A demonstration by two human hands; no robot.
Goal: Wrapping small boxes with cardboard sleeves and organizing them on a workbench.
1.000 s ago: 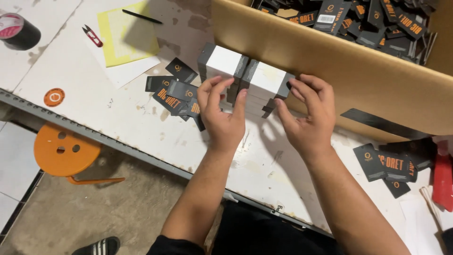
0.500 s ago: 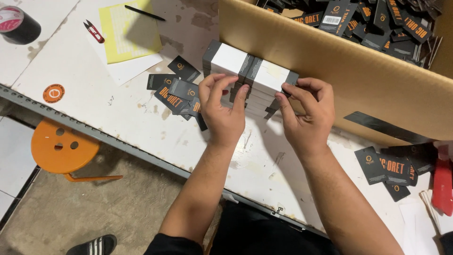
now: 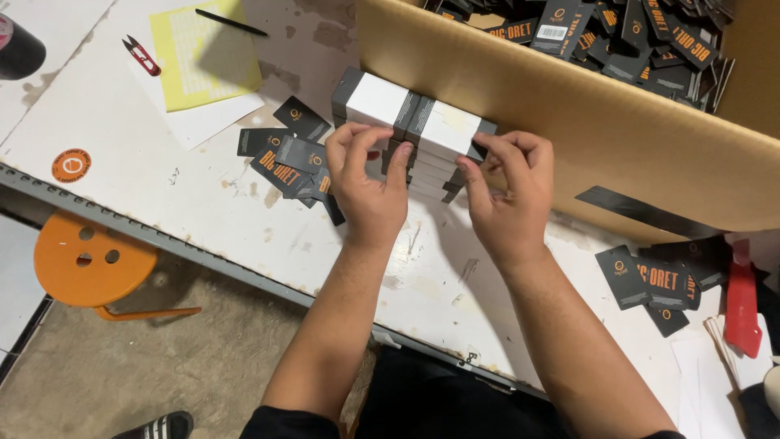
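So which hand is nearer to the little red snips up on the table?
Left. The left hand grips the card stack, on the side toward the red snips; the right hand holds the stack's far side.

Both bare forearms reach forward from the lower edge, angling slightly toward each other. The left hand (image 3: 370, 183) lies palm down, fingers curled forward, thumb stretched to its right. The right hand (image 3: 508, 191) mirrors it just beside, fingers bent and pinching, thumb pointing up-left.

Matt black card tags (image 3: 286, 158) lie on a scuffed white-painted tabletop (image 3: 146, 154) beside a plain brown corrugated-cardboard box (image 3: 585, 122).
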